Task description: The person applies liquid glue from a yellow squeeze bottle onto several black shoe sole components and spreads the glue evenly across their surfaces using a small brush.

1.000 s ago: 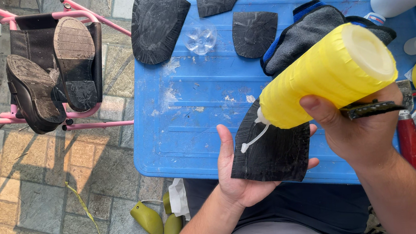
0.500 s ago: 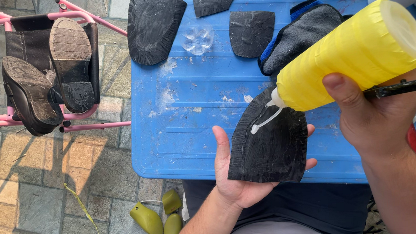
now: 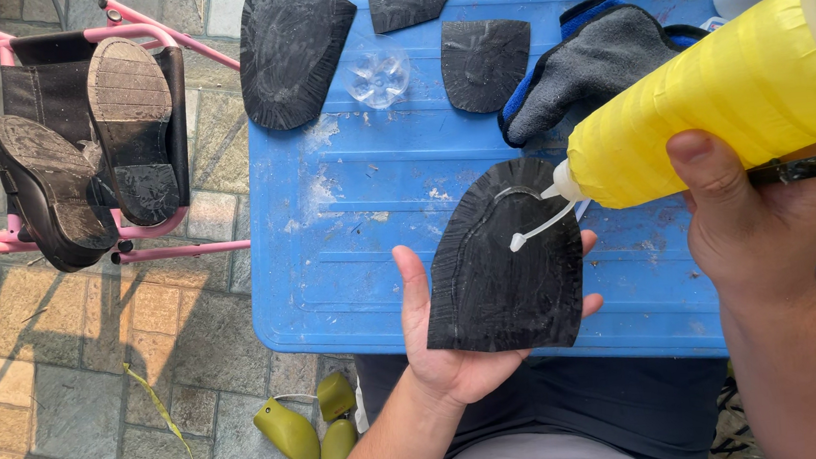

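Head view, places taken from the blue table point(image 3: 352, 264). Black rubber sole piece point(image 3: 504, 260): over the table's near edge, lying flat on the open, upturned left hand point(image 3: 452, 339), long axis running away from the person, rounded end farthest. Yellow squeeze bottle point(image 3: 712, 100): over the table's right part, gripped closed in the right hand point(image 3: 771, 217), tilted so its white nozzle point(image 3: 562, 186) points left and down at the sole's far end; a white glue bead point(image 3: 513, 196) curves along that rim. The right hand is nearer the nozzle, the left carries the sole. Bottle wrap plain yellow, no label legible. Far side of table: three more dark sole pieces point(image 3: 294, 47), a grey-and-blue glove point(image 3: 590, 61). Left of table: dark boots point(image 3: 87, 159) on a pink rack point(image 3: 164, 29).
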